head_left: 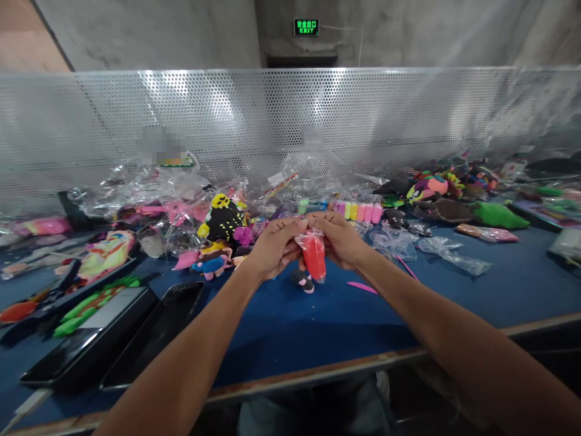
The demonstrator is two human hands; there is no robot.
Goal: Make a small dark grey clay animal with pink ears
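Observation:
Both hands meet above the blue table, pinching the top of a small clear plastic packet of red modelling clay point(315, 257). My left hand point(278, 243) closes on its left upper edge, and my right hand point(338, 238) grips the right upper edge. The packet hangs down between them. Just below it on the table lies a small black and pink clay piece point(302, 281). A magenta plastic clay tool point(362, 287) rests to the right, under my right wrist. Left of my left hand sit a black clay figure with yellow spots point(222, 223) and a blue clay figure point(211, 265).
A row of coloured clay packets point(358, 211) stands behind my hands. Black phone-like devices point(86, 339) lie at the left front. Crumpled clear wrappers point(454, 254) are at the right. A perforated metal screen point(281, 109) closes off the table's back.

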